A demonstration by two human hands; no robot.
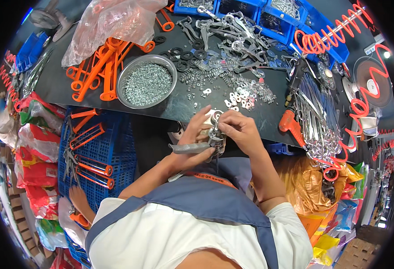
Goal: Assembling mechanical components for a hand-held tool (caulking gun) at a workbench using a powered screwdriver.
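My left hand [189, 140] is wrapped round a grey metal handle assembly [189, 148], which looks like the grip end of a caulking gun. Its flat grey lever sticks out to the left, across my wrist. Against the top of the assembly, my right hand [242, 129] has thumb and forefinger pinched together on a small part that my fingers mostly hide. Both hands are in front of the table's near edge, above my apron. Just beyond them on the table lie small pale metal pieces [241, 99] and loose springs [206, 80].
A metal bowl [147, 83] of small fasteners stands beside orange frames [109, 71]. Metal levers [237, 33] and blue bins [275, 27] lie farther back. At right are an orange-handled power driver [292, 127], metal rods [316, 116] and coiled red hose [360, 107]. A blue crate [96, 172] stands left, near another person's bare limb [81, 202].
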